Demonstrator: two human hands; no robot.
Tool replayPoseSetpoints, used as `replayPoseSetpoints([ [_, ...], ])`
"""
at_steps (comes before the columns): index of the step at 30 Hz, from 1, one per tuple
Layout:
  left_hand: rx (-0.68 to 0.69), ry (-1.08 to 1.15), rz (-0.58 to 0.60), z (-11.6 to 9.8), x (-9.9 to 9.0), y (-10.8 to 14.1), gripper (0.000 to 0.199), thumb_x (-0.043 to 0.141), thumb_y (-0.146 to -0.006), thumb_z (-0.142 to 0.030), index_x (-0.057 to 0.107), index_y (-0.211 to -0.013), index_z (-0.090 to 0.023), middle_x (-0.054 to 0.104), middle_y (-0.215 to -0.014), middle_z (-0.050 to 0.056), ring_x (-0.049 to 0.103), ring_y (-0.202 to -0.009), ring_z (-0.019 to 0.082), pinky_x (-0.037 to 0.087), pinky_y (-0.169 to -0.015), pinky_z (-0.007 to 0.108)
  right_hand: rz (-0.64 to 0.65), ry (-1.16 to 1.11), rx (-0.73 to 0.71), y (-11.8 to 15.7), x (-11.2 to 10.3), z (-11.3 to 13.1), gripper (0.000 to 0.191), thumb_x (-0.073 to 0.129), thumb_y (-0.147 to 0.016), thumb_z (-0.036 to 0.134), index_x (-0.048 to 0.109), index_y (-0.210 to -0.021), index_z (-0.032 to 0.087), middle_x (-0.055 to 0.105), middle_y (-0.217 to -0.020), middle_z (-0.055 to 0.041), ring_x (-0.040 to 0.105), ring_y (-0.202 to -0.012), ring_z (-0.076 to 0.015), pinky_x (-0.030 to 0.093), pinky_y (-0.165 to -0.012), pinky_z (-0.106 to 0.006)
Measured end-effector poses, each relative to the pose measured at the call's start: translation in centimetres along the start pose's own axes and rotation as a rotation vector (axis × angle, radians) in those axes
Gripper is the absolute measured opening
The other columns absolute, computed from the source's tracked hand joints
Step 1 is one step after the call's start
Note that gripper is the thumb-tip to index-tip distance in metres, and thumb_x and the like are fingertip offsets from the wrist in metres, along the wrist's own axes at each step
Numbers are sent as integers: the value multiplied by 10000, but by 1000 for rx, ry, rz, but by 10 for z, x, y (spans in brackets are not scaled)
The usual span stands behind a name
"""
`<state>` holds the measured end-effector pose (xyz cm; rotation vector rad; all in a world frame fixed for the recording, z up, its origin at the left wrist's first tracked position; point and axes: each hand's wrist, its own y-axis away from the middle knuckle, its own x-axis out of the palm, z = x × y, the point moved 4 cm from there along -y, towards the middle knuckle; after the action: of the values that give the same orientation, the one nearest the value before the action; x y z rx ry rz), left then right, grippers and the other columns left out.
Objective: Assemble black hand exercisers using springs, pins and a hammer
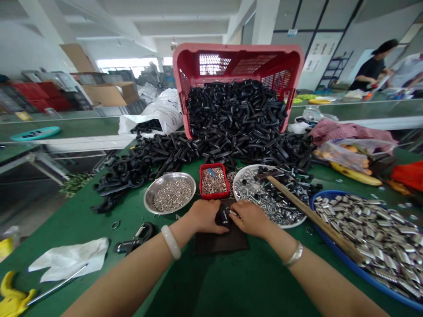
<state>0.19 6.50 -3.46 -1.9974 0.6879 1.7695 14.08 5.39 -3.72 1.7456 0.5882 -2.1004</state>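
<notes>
My left hand (205, 215) grips a small black plastic part (222, 216) just above a dark flat pad (221, 246). Pinched in the fingers of my right hand (250, 218) is a small metal spring (234, 213), its end against the black part. The two hands meet over the pad, and fingers partly hide the black part. Just beyond them stands a red tray (228, 194) of small metal pins. A metal bowl (147, 206) of tiny silvery pieces sits to the left, and a white plate (291, 224) of bolts and nuts to the right.
A tipped red crate (238, 49) spills black parts (231, 119) across the back. A hammer (297, 202) lies over the plate and blue basin (390, 289). At left lie a black clamp-like piece (132, 243), white cloth (72, 259) and yellow-handled screwdriver (15, 295). People work far right.
</notes>
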Motion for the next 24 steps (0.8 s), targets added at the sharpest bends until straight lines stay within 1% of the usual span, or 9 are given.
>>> replayPoseSetpoints([
  [3,37,-169,-59,-3,-1,0,654,522,-635,-621,528,-1098,-159,572,-1008,127,547,-899,276,435,-722,351,-11,110,151,5,2,3,251,415,-832,303,614,-860,152,612,-861,-116,563,-847,-221,431,-710,-308],
  [6,90,-215,-55,-1,-2,3,679,502,-663,-622,477,-1187,-191,546,-1056,120,525,-944,279,427,-746,363,-61,55,170,16,-1,-1,257,425,-833,330,614,-923,180,611,-900,-98,567,-859,-201,438,-719,-285],
  [9,117,-157,-55,10,-12,-2,616,415,-704,-662,530,-1119,-222,566,-1024,83,538,-913,241,425,-746,336,-157,-17,190,35,-7,-21,316,404,-847,372,589,-1029,192,615,-941,-86,572,-870,-183,440,-759,-278],
  [10,68,-130,-72,18,-17,-7,552,365,-750,-638,560,-1069,-232,577,-1003,69,545,-894,222,425,-733,320,-198,-16,218,43,-10,-31,327,394,-850,377,591,-1030,188,616,-945,-86,573,-871,-188,444,-761,-287],
  [12,-124,-94,-107,37,-26,-22,436,289,-843,-517,596,-994,-247,596,-983,55,553,-876,200,419,-712,301,-291,13,287,58,-17,-50,332,397,-844,388,606,-999,180,621,-946,-89,575,-879,-209,453,-756,-315],
  [14,-294,-77,-65,53,-28,-41,339,355,-844,-421,619,-971,-250,616,-979,64,562,-879,213,416,-706,305,-372,21,341,70,-21,-67,332,408,-835,394,615,-969,171,628,-935,-93,580,-875,-226,462,-738,-334],
  [17,-285,-44,23,60,-23,-68,232,525,-750,-381,654,-915,-281,646,-960,41,580,-867,219,418,-696,289,-424,-41,350,79,-22,-82,323,414,-830,388,624,-925,163,640,-885,-94,596,-815,-218,475,-688,-321],
  [19,-258,-22,37,59,-19,-78,210,560,-721,-368,656,-902,-319,652,-972,5,582,-877,202,416,-699,268,-432,-91,331,81,-20,-86,312,416,-829,382,628,-906,167,643,-862,-88,604,-742,-195,479,-648,-303],
  [24,-326,11,2,61,-12,-78,213,510,-756,-376,648,-899,-298,657,-959,9,589,-848,198,420,-676,271,-442,-182,320,84,-15,-94,278,443,-817,364,628,-902,174,640,-826,-69,591,-641,-157,478,-631,-287],
])
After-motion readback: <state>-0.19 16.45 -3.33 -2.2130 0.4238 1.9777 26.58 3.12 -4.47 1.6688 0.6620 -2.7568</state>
